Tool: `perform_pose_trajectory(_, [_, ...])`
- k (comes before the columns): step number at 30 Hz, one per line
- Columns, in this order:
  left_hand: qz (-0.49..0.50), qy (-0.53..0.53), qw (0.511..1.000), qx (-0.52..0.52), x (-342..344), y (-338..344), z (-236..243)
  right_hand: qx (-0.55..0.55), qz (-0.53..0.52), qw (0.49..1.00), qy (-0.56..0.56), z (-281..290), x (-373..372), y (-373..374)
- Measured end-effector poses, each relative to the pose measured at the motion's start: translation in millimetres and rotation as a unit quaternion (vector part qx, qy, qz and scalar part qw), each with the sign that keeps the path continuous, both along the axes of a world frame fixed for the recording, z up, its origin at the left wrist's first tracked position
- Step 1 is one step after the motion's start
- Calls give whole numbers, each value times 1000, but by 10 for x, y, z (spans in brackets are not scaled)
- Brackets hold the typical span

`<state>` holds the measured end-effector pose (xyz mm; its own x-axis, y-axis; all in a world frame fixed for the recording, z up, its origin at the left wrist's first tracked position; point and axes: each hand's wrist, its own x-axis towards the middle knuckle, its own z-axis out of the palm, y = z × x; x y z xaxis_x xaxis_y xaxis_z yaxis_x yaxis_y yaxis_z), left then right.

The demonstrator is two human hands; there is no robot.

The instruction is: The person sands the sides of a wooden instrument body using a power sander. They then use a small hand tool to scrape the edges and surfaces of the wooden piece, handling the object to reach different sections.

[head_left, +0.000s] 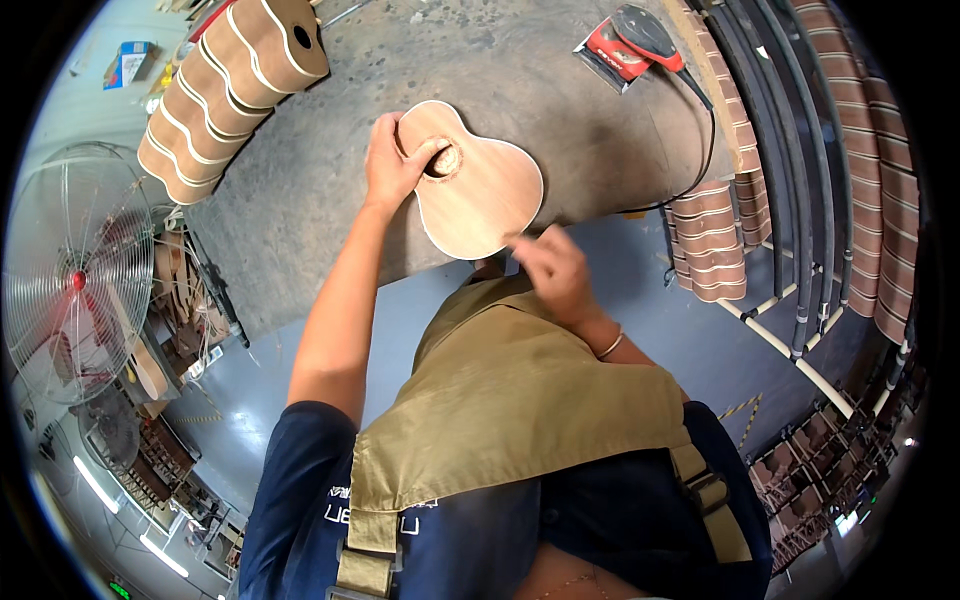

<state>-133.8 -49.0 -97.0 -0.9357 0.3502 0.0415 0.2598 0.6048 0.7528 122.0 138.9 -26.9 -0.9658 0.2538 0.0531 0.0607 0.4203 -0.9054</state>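
A ukulele body (482,190) of pale wood, with a light edge and a round sound hole, lies near the front edge of the grey worktable (330,150). My left hand (395,165) grips it at the waist on the left side, thumb over the sound hole and fingers at the outer edge. At the body's lower right rim is my right hand (555,270), its fingers bent and smeared by motion. Whether those fingers hold anything small cannot be made out.
A red and black power sander (620,50) with a black cord rests at the table's far right. Several stacked ukulele bodies (215,110) stand far left. A large fan (78,280) is left of the table; racks of bodies (708,240) stand at right.
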Motion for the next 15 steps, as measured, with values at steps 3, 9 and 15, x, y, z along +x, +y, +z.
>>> perform_pose_trajectory(3, [0,0,1000,-6,-9,-2,41,48,-56,997,-9,0,-307,466])
perform_pose_trajectory(9, [7,-7,1000,6,20,-5,50,10,57,995,86,-304,-1602,944])
perform_pose_trajectory(15, [39,-46,998,3,85,-26,109,-67,332,939,67,-706,-3046,529])
